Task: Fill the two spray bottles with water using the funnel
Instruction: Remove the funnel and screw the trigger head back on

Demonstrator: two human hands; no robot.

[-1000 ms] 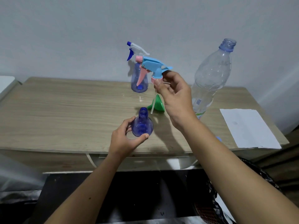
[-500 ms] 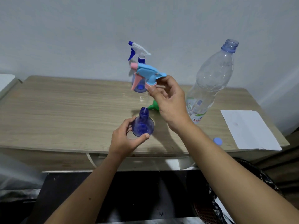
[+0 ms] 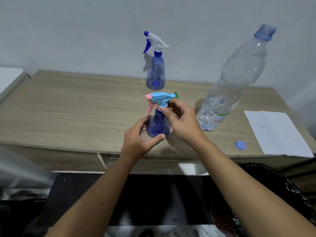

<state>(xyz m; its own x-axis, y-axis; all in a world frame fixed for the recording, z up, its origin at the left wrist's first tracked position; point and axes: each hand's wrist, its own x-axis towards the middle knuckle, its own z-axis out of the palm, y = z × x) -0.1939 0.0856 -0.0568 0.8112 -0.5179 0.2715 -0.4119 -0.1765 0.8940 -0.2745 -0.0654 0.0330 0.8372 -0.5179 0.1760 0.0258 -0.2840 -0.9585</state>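
Note:
A small blue spray bottle (image 3: 158,127) stands near the table's front edge, and my left hand (image 3: 139,139) grips its round base. Its light-blue and pink spray head (image 3: 159,99) sits on the neck, where my right hand (image 3: 181,121) pinches the collar with thumb and fingers. A second blue spray bottle (image 3: 155,72) with a white and dark-blue head stands upright at the back by the wall. Only a corner of the green funnel (image 3: 176,94) shows behind the spray head. A large clear water bottle (image 3: 234,79) stands open to the right.
The wooden table (image 3: 68,108) runs to the wall. A blue cap (image 3: 240,145) lies near the front right edge, beside a white sheet of paper (image 3: 277,132). A black bin (image 3: 273,194) stands below right.
My right hand brought the spray head down from the air, fed its tube into the near bottle and set it on the neck. My left hand kept hold of the base.

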